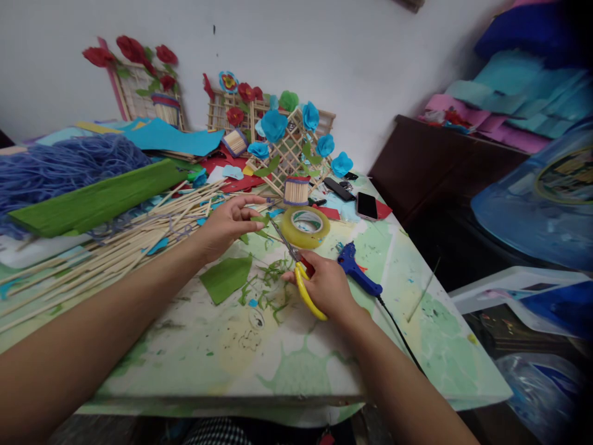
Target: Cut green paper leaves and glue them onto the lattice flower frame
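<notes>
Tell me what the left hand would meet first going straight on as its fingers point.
The left hand would likely meet the scissors' blades first, with the roll of yellowish tape beyond, though the depth between them is unclear.

We cannot read the label on the blue bottle, whose side the right edge crops.

Soft, rather dim light covers the table, with wide-angle stretching and a darkened, blurry right edge
</notes>
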Motion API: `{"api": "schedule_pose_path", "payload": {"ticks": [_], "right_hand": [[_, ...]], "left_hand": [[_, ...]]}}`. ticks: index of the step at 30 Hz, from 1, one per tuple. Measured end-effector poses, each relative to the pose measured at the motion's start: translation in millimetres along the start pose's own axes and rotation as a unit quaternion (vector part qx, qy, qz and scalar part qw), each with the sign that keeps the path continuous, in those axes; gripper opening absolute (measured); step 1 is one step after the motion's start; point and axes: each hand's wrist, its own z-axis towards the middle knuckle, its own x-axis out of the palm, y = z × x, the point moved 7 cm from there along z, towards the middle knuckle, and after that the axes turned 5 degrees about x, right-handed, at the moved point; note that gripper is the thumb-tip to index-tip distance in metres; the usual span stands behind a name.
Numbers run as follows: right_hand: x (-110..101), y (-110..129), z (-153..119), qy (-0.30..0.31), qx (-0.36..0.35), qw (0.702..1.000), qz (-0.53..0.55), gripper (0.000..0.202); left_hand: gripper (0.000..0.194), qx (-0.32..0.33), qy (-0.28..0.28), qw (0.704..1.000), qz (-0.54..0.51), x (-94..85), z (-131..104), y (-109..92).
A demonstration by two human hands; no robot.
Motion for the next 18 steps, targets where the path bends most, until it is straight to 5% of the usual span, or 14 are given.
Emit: {"api": "schedule_pose_path", "payload": {"ticks": [18], "right_hand": [[-0.8, 1.8, -0.9, -0.001, -0.01, 1.0, -0.003, 0.037]], "left_hand": [[0.051, 0.033, -0.029, 0.999, -0.029, -1.8, 0.5, -2.6]]}}
